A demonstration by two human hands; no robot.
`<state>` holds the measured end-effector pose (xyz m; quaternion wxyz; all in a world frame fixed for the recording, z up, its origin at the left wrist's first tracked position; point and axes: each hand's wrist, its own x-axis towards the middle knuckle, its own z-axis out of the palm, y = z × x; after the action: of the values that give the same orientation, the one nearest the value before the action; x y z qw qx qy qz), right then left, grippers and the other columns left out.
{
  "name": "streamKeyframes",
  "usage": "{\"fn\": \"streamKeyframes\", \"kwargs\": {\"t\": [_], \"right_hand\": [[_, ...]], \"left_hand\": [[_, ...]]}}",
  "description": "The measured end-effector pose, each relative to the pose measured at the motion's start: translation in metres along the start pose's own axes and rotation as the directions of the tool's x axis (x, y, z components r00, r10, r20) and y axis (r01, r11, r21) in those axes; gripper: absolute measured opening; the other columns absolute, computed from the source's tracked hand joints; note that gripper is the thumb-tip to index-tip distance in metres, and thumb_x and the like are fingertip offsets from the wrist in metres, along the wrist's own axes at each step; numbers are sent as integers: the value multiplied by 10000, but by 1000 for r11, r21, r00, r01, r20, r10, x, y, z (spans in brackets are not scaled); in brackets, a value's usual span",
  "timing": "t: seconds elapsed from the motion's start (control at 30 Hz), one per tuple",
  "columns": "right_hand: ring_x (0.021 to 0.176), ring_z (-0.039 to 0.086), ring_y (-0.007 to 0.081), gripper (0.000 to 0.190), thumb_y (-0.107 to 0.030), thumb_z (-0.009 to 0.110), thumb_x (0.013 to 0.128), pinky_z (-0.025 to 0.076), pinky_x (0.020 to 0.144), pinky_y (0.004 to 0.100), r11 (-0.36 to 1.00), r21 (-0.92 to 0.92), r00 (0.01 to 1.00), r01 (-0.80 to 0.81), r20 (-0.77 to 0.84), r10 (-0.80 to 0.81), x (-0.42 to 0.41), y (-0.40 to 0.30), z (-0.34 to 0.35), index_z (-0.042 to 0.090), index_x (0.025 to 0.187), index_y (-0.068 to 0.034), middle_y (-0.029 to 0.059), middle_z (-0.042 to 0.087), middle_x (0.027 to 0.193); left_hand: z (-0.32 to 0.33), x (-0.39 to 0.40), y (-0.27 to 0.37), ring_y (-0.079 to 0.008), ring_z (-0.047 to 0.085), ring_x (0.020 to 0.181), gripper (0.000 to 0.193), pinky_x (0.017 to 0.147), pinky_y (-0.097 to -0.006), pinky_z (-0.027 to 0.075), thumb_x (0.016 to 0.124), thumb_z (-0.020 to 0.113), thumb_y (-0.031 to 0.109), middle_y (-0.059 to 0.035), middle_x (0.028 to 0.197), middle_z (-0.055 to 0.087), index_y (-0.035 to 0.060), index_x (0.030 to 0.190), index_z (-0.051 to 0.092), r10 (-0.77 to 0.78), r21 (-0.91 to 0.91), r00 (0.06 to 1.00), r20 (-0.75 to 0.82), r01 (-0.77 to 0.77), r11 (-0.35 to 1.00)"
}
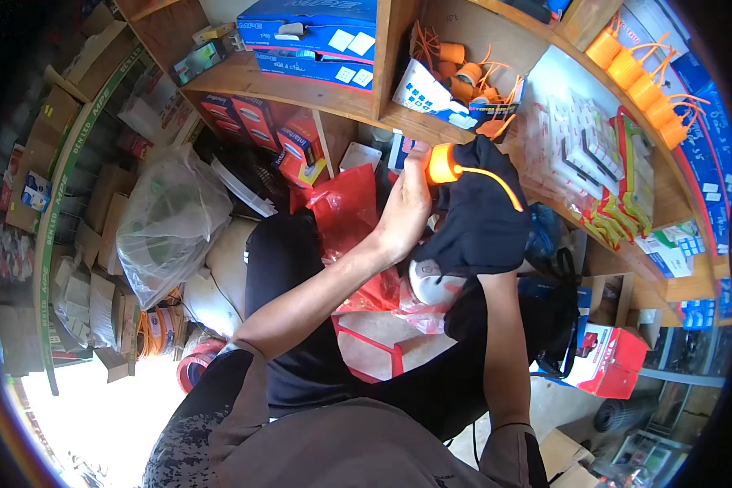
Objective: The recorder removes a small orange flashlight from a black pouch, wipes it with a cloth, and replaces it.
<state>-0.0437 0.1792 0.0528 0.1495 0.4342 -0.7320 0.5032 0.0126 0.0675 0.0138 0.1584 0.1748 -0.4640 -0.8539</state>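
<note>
My left hand grips an orange lamp holder, its short orange wire curving down to the right. Black cloth bunches against the holder's right side. My right forearm runs up into this cloth, which hides the hand and its fingers. Below the cloth, a white rounded object sits among the clear and red plastic near my knees. A red plastic bag lies behind my left forearm.
Ahead on the wooden shelf, an open carton holds several orange lamp holders. More orange lamp holders line the upper right shelf. A filled clear bag stands left, with a red-and-white box low on the right.
</note>
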Motion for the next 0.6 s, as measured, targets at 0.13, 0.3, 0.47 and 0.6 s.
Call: {"fn": "streamKeyframes", "kwargs": {"t": [0.13,0.3,0.47,0.6], "right_hand": [[711,627,143,175,-95,610,956,504,595,298,437,616,755,-655,516,405,-11,36,-7,599,1110,-14,91,634,837],[617,539,130,103,-119,562,984,468,571,256,368,852,867,-373,178,465,-16,25,8,564,1037,-31,43,562,787],[773,556,106,100,-129,556,987,469,697,250,711,599,911,-368,78,405,1,22,-9,560,1041,-45,25,563,891],[716,584,145,81,-113,578,929,489,674,279,651,654,921,-386,232,314,6,18,-15,557,955,-39,53,565,777]], "left_hand": [[-5,-8,30,-118,641,720,560,518,-228,453,1053,395,554,-72,852,640,36,1244,488,142,105,935,324,-184,977],[-5,-6,36,-106,640,808,353,611,-230,524,1033,586,318,-82,966,645,50,1226,463,152,54,858,491,-204,977],[-7,-8,32,-106,608,966,385,868,-317,512,912,765,207,-47,1054,687,25,1216,614,148,435,808,570,-450,780],[-16,-1,43,-172,650,935,592,782,-301,521,996,534,545,-96,1029,698,-13,1178,615,31,307,781,623,-281,909]]}}
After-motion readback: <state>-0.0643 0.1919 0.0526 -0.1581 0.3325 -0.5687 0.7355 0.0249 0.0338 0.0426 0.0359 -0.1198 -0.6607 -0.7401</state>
